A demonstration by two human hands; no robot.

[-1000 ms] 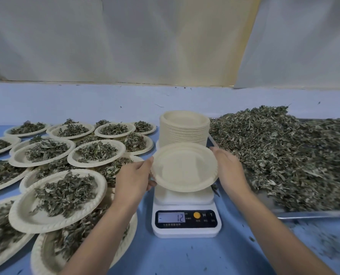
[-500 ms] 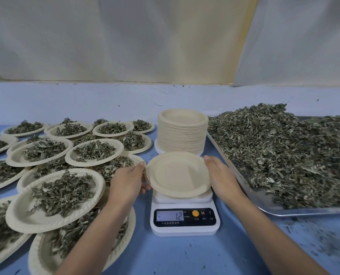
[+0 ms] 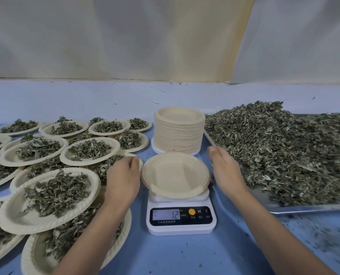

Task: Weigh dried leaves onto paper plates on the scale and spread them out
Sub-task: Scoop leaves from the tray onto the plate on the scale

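Standing nearest on the blue surface (image 3: 185, 259), the white scale (image 3: 181, 225) shows the number 12 on its grey display, with what looks like a small minus sign at the left. Beside the display are a round orange button and the letters M and T; the tiny characters under them are too small to read. On the platform of the scale sits one empty paper plate (image 3: 175, 175). The left hand (image 3: 123, 179) is just beside the left rim of this plate, its fingers loosely curled and its grip holding nothing. The right hand (image 3: 224, 171) is just beside the right rim, its fingers straight and a little blurred, its grip spread and also holding nothing. To the left, many filled plates (image 3: 52, 195) overlap each other, each with a portion of leaves. Behind the scale stands a tall stack of empty plates (image 3: 179, 133). To the right, the dried leaves (image 3: 284, 151) lie heaped on a metal tray (image 3: 304, 209). Farthest back hangs a white sheet (image 3: 125, 36).
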